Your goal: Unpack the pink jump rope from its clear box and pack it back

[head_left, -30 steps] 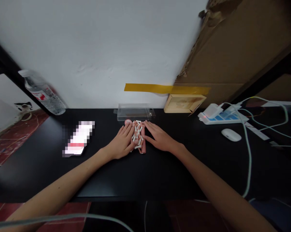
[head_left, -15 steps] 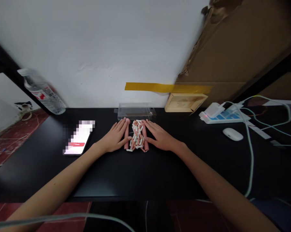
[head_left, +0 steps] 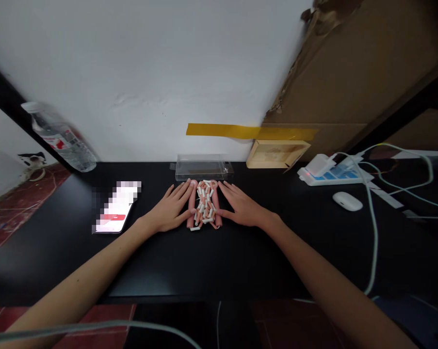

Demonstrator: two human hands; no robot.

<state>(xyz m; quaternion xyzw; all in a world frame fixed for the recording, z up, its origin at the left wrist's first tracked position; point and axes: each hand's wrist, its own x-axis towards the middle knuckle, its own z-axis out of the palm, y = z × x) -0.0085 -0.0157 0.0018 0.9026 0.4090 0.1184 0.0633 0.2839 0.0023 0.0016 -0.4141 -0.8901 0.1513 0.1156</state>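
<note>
Head view: left hand [head_left: 170, 211] and right hand [head_left: 243, 207] lie spread, gripping nothing, beside the handles [head_left: 191, 198]; uneven pressure could roll these and disturb the beads [head_left: 206, 204].

The person's left hand [head_left: 170, 210] and right hand [head_left: 243, 209] are both bare, with slender, tapering fingers and narrow wrists. The left forearm [head_left: 105, 259] and right forearm [head_left: 313, 259] are bare too, smooth in outline, slim at the wrist and broadening evenly toward the elbow. One small dark spot [head_left: 78, 280] marks the left forearm; the fingernails are too small to make out.
</note>
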